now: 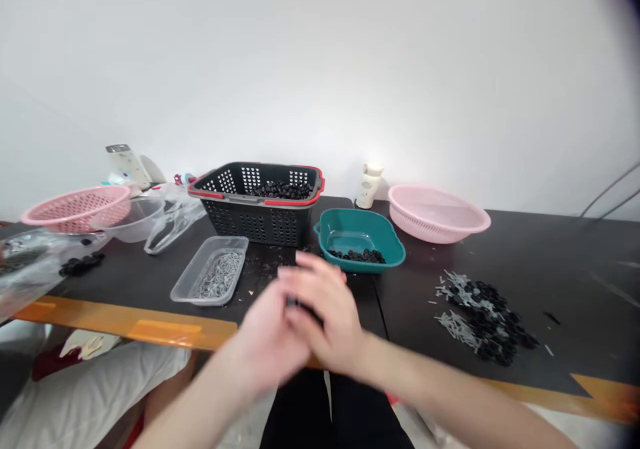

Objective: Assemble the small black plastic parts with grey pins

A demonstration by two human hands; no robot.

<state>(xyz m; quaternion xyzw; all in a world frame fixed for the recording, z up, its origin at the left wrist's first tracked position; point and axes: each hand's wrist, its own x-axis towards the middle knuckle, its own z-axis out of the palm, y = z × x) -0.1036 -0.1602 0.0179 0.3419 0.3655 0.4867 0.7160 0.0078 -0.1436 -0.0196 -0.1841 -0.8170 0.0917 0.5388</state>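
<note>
My left hand (267, 339) and my right hand (333, 312) are pressed together above the front edge of the table, both smeared by motion. The right hand's fingers curl over the left hand, whose own fingers are mostly hidden. A dark gap shows between the palms; what they hold, if anything, I cannot make out. Just beyond the hands stands a teal basin (327, 225) with small black parts (363, 256) in it. To their left lies a clear plastic tub (183, 289) of small grey pins (220, 275).
Behind the tub is a black basket (255, 221) holding black parts. A pile of black parts and grey pins (485, 312) lies on the right. Pink baskets (440, 232), a white bottle (369, 185) and plastic bags (175, 219) stand around. Another person's clothed lap (100, 382) shows lower left.
</note>
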